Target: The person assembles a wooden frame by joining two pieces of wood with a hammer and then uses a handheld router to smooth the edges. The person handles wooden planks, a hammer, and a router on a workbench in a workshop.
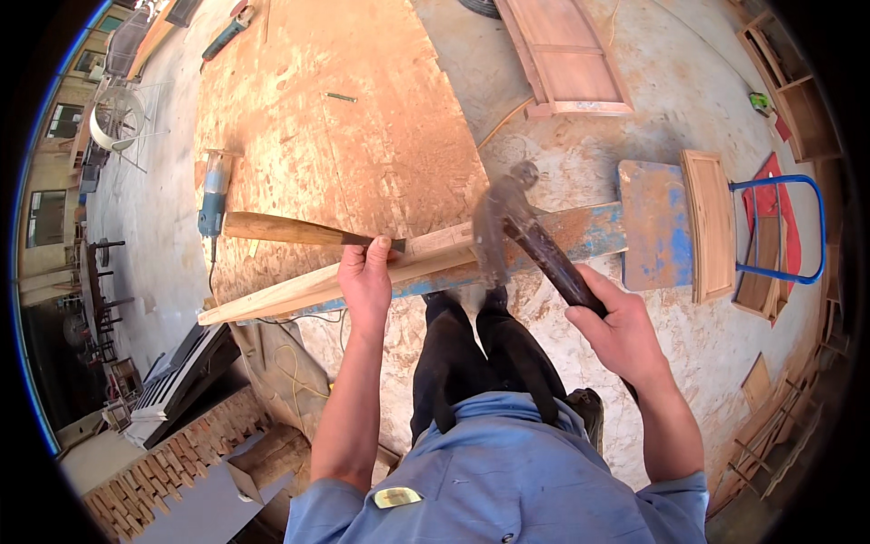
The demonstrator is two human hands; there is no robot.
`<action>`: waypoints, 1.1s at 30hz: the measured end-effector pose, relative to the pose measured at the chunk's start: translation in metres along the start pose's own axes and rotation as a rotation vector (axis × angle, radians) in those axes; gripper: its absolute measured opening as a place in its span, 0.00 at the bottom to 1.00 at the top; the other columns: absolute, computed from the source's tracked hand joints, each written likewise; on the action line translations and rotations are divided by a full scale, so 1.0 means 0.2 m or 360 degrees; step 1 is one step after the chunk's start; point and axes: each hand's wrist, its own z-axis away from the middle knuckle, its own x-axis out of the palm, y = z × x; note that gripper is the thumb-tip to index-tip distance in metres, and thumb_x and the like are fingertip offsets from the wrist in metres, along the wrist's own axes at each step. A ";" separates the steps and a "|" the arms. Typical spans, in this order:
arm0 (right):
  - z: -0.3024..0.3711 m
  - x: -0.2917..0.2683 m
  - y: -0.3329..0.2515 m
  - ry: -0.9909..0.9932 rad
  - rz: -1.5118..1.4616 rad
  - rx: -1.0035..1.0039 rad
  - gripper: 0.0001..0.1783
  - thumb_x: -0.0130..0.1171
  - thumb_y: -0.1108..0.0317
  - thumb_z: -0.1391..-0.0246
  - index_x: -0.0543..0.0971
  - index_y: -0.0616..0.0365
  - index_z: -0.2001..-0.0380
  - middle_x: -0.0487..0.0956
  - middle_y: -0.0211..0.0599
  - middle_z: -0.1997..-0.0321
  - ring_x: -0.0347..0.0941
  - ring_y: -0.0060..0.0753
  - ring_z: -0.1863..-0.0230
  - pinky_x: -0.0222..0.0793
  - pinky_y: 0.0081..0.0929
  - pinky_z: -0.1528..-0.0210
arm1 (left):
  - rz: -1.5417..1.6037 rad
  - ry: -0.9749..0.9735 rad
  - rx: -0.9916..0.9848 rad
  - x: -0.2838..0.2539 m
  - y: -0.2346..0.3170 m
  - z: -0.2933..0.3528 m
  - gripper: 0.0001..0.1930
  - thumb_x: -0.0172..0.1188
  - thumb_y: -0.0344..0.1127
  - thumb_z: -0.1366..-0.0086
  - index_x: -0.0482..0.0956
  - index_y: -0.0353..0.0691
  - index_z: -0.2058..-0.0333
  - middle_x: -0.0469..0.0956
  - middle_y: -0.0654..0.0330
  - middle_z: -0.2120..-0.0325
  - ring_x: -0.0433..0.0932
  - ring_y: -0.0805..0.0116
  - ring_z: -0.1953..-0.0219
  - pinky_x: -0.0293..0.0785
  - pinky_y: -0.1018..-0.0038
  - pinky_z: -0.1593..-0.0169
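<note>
My left hand [367, 283] pinches the dark metal blade of a wood chisel [285, 229], whose long wooden handle points left. The blade lies beside a long pale wooden beam [299, 295] along the near edge of the workbench [317, 159]. Whether its tip touches the wood, I cannot tell. In my right hand [621, 322] is a claw hammer [555, 267], gripped by its dark handle. Its head, slightly smeared by motion, hangs over the beam's right part and hides some of it.
A blue trim router [214, 195] stands at the bench's left edge, an angle grinder [227, 34] farther back. A small green stick [341, 97] lies mid-bench. Wooden panels [566, 54] are on the floor at far right. A blue-framed cart [797, 227] stands to the right.
</note>
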 end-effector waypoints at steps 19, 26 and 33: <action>0.12 0.07 0.30 0.0016 -0.0149 0.0459 0.25 0.62 0.66 0.40 0.74 0.55 0.39 0.82 0.38 0.62 0.73 0.23 0.61 0.71 0.25 0.52 | -0.0020 -0.0167 0.0085 0.05 -0.06 -0.04 0.05 0.57 0.28 0.27 0.75 0.37 0.55 0.84 0.59 0.64 0.79 0.76 0.67 0.81 0.77 0.61; 0.12 0.08 0.30 0.0010 -0.0143 0.0450 0.26 0.62 0.66 0.40 0.75 0.55 0.38 0.83 0.40 0.60 0.74 0.23 0.60 0.72 0.25 0.51 | 0.0020 -0.0162 0.0076 0.06 -0.07 -0.04 0.05 0.57 0.29 0.27 0.75 0.37 0.55 0.83 0.59 0.65 0.79 0.76 0.67 0.80 0.78 0.61; 0.11 0.08 0.31 -0.0002 -0.0134 0.0471 0.27 0.63 0.65 0.40 0.74 0.56 0.38 0.84 0.42 0.58 0.77 0.24 0.58 0.72 0.26 0.50 | -0.0011 -0.0221 0.0084 0.05 -0.06 -0.04 0.05 0.58 0.29 0.27 0.75 0.37 0.55 0.84 0.60 0.64 0.79 0.77 0.67 0.79 0.78 0.61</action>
